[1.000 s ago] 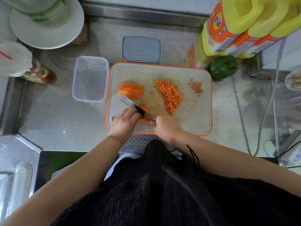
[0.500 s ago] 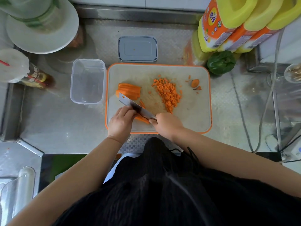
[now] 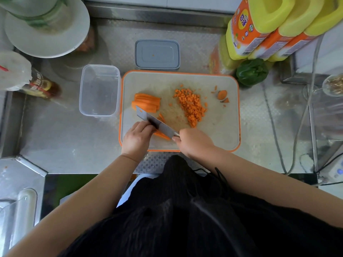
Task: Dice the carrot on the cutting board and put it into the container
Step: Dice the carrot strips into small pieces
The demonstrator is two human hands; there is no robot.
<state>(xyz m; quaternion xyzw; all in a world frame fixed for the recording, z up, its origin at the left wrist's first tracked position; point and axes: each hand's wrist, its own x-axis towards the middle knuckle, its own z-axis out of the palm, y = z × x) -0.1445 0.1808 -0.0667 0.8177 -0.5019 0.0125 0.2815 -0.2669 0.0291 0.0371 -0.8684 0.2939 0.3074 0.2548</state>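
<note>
A white cutting board with an orange rim lies on the steel counter. A pile of diced carrot sits at its middle, a stack of carrot slabs at its left, and a carrot end at the right. My right hand grips the handle of a cleaver, whose blade lies across carrot strips near the front edge. My left hand holds those strips down with curled fingers, against the blade's side. The clear container stands empty left of the board.
A grey lid lies behind the board. Yellow oil bottles and a green pepper stand at the back right. A white plate and a sauce bottle are at the back left. Cables run along the right.
The hands and cleaver stay over the carrot strips at the board's front edge; the blade has shifted only slightly. The piles on the board are unchanged.
</note>
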